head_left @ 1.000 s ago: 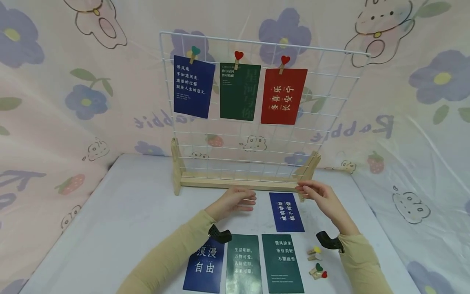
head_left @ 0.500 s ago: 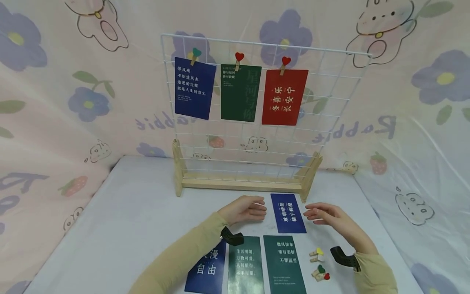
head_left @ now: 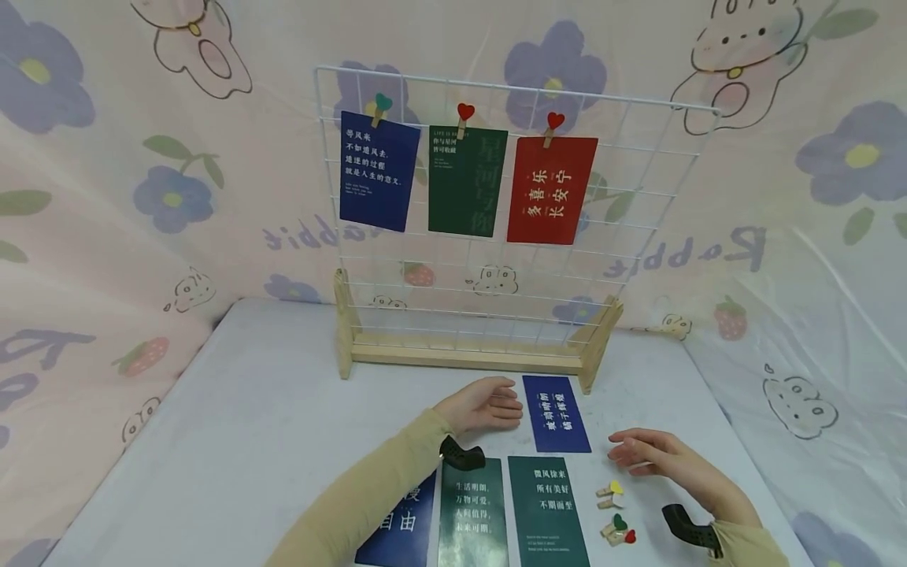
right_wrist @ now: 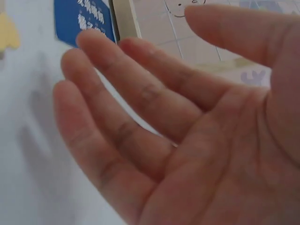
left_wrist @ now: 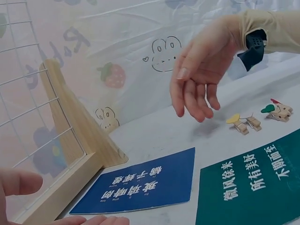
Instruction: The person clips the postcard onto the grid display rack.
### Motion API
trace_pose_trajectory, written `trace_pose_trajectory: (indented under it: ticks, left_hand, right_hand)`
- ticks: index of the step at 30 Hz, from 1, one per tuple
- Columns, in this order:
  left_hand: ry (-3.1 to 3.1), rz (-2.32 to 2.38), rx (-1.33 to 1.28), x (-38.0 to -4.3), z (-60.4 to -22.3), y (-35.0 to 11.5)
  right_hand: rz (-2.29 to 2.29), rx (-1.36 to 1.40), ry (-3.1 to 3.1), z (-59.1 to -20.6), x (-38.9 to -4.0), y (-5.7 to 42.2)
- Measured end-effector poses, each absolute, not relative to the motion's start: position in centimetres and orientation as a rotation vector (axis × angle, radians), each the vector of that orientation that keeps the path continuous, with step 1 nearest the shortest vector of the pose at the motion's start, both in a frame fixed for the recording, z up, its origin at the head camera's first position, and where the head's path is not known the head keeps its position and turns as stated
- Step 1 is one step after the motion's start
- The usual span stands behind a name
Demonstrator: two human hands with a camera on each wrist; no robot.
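Observation:
My left hand point(head_left: 485, 405) holds nothing, its fingers loosely extended beside the left edge of a blue card point(head_left: 557, 413) that lies by the rack's foot. To the right of that card my right hand point(head_left: 669, 461) hovers above the white table, empty, with relaxed fingers; its open palm fills the right wrist view. Nearest below the right hand are several small wooden clothespins point(head_left: 612, 496) with yellow, white, green and red hearts. In front lie a dark green card point(head_left: 548, 516), a lighter green card point(head_left: 472, 520) and a blue card point(head_left: 400, 528), partly hidden by the left sleeve.
A white wire grid rack point(head_left: 489, 311) on a wooden base point(head_left: 464, 359) stands at the back. Clipped to it are a blue card point(head_left: 377, 197), a green card point(head_left: 464, 197) and a red card point(head_left: 553, 220). Patterned cloth point(head_left: 106, 236) hangs behind.
My right hand has moved away from the rack's base, down and to the right toward the clothespins. My left hand has shifted right and slightly down, closer to the upper blue card.

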State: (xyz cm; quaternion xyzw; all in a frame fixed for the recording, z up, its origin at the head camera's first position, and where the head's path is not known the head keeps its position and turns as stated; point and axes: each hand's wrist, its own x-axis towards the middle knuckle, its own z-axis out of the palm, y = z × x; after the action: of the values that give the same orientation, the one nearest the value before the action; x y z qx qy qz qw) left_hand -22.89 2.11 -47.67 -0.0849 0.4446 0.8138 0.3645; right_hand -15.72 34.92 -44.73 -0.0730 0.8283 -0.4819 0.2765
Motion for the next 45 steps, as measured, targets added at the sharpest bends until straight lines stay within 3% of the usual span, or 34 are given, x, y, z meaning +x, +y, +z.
trace_pose_trajectory:
  ticks: [45]
  left_hand:
    - [1.184,2.180,-0.300,-22.5,-47.4,6.4]
  right_hand:
    - [-1.351,-0.161,2.058,-46.6,-14.3,36.0]
